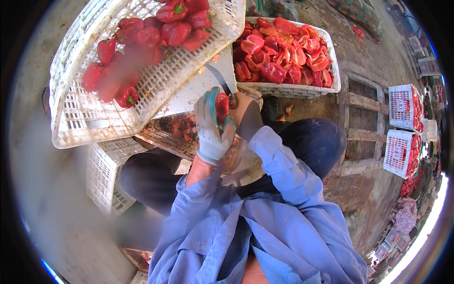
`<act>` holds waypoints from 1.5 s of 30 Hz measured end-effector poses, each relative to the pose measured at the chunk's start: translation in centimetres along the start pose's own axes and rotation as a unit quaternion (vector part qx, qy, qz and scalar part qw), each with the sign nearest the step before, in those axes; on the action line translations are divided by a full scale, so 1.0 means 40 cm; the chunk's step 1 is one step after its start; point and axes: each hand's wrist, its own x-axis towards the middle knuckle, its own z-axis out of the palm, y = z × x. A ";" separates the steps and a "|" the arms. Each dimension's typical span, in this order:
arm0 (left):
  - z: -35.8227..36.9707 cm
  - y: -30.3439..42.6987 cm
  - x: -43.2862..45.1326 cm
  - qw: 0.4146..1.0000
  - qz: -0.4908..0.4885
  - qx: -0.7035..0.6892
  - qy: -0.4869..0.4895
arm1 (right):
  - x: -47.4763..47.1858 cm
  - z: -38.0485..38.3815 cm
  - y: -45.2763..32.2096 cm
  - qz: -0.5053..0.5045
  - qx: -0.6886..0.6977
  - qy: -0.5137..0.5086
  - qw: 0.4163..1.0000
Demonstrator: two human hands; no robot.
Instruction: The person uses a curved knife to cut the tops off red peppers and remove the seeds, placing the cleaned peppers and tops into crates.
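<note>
A white glove with green-coated fingers covers my left hand (212,128), which grips a red bell pepper (222,106) above my lap. My right hand (245,110) is closed around the handle of a curved knife (219,77), close against the pepper. The dark blade points up and to the left, over a pale board (189,93). Whether the edge is in the pepper I cannot tell. Whole red peppers (147,35) lie in a tilted white plastic crate (101,124) beyond my left hand. Opened pepper pieces (283,53) fill another white crate (335,80) past my right hand.
Below the board, a crate (165,142) holds red scraps. A white crate (103,177) stands by my left knee. To the right lie a wooden pallet (365,99) and filled crates (399,152). Mesh sacks (358,14) rest at the back. A blur hides part of the left side.
</note>
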 end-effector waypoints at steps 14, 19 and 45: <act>0.001 -0.012 -0.096 0.875 -0.302 -0.378 -0.001 | -0.083 -0.086 0.010 0.111 0.241 -0.020 0.964; -0.029 -0.039 -0.112 0.901 -0.230 -0.364 -0.055 | -0.120 -0.161 -0.001 0.207 0.346 -0.132 0.905; -0.086 -0.011 -0.132 0.875 -0.277 -0.355 0.177 | -0.143 -0.060 0.034 0.109 0.179 0.009 0.978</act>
